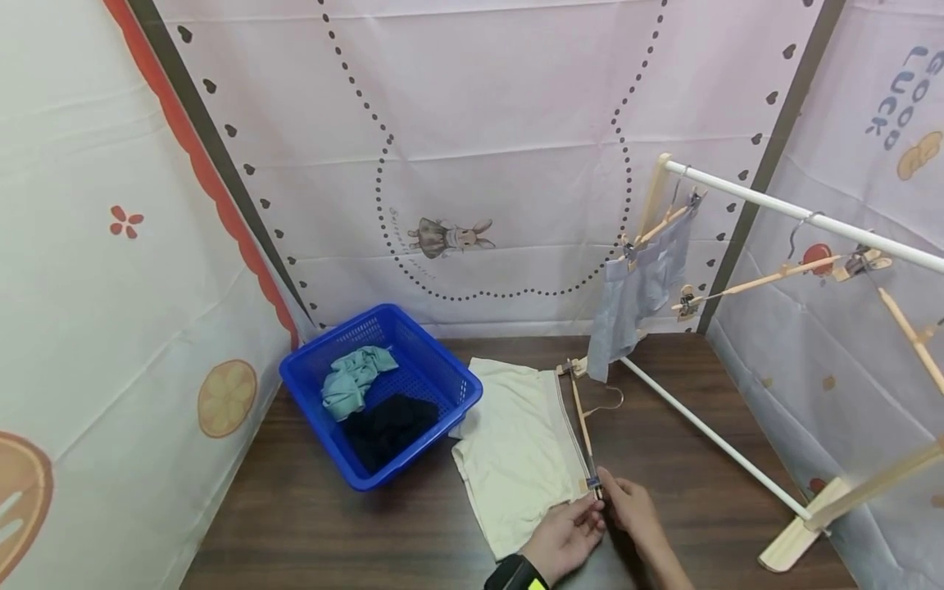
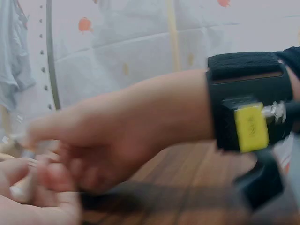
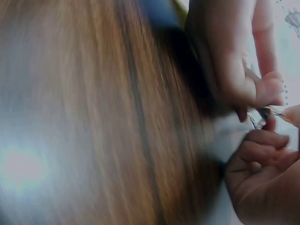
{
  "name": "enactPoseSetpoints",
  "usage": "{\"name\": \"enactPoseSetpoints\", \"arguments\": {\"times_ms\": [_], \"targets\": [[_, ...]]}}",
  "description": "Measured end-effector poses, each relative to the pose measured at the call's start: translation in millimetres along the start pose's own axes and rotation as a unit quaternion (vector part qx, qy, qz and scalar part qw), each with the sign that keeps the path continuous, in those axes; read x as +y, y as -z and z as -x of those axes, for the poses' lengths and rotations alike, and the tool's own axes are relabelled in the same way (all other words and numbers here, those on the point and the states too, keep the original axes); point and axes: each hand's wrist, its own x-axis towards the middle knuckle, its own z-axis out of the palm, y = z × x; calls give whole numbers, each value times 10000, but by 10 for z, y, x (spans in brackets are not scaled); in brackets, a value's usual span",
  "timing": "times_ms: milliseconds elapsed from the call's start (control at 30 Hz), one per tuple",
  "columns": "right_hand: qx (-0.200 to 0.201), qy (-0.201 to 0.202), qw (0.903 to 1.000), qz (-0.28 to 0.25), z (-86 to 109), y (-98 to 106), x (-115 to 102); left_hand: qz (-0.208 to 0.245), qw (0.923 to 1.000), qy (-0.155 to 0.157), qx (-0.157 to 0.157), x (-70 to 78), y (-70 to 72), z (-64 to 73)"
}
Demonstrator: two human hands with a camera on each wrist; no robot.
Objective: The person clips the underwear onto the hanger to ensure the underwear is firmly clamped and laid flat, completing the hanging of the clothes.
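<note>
On the dark wooden table point(image 1: 332, 541), a pair of cream shorts point(image 1: 519, 451) lies flat, reaching from near the far edge toward the near edge, its waistband turned to the right edge. A hanger point(image 1: 580, 410) lies along that waistband, its hook pointing to the right edge. The far clip point(image 1: 571, 369) sits at the waistband's far corner, and the near clip point(image 1: 595, 485) is at its near corner, where both hands meet. The left hand point(image 1: 564, 537), with a black strap point(image 1: 516, 572) at the wrist, has its fingers bent and pinches the shorts at that near corner. The right hand point(image 1: 632, 510) grasps the near clip between thumb and fingers. The wrist views are blurred, and the exact finger contact is hard to tell there.

Toward the table's far left corner stands a blue basket point(image 1: 460, 392), just beside the shorts, holding a mint cloth point(image 1: 356, 381) and a black cloth point(image 1: 391, 426). Along the right edge stands a rack point(image 1: 782, 205) with a white rail. Grey-blue shorts point(image 1: 649, 279) hang clipped near the rail's far end, and a bare hanger point(image 1: 782, 274) hangs nearer. Printed curtains point(image 1: 509, 106) rise behind the far edge and at both sides.
</note>
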Motion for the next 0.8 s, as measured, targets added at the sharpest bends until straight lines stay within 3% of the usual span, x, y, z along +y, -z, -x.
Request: {"name": "enactPoseSetpoints", "arguments": {"times_ms": [67, 133, 200, 267, 300, 367, 467, 567, 633, 700, 733, 800], "targets": [[-242, 66, 9987, 448, 7, 49, -13, -286, 9976, 501, -380, 129, 49, 58], [-368, 263, 9905, 1302, 21, 120, -49, -658, 9890, 1020, -842, 282, 93, 130], [-398, 487, 9710, 2308, 45, 195, -114, -1028, 9758, 1450, -1277, 452, 125, 196], [-245, 609, 9464, 3161, 79, 253, -214, -1453, 9638, 1589, -1575, 622, 141, 237], [-164, 658, 9370, 3427, 90, 271, -277, -1636, 9601, 1544, -1660, 705, 142, 239], [-10, 773, 9268, 3676, 97, 287, -417, -1981, 9557, 1283, -1758, 871, 135, 203], [160, 1117, 9286, 3535, 13, 255, -619, -2348, 9559, 753, -1598, 1105, 95, 62], [276, 1672, 9310, 3231, -193, 165, -759, -2633, 9562, 309, -1244, 1295, 29, -177], [373, 2033, 9287, 3077, -381, 89, -826, -2998, 9495, -27, -924, 1384, -29, -368], [453, 2265, 9274, 2943, -593, 22, -883, -3522, 9330, -421, -604, 1447, -86, -573], [488, 2360, 9260, 2906, -703, -3, -900, -3851, 9195, -631, -467, 1471, -110, -673], [471, 2373, 9304, 2754, -923, -44, -923, -4621, 8801, -1064, -249, 1511, -146, -855]]}}
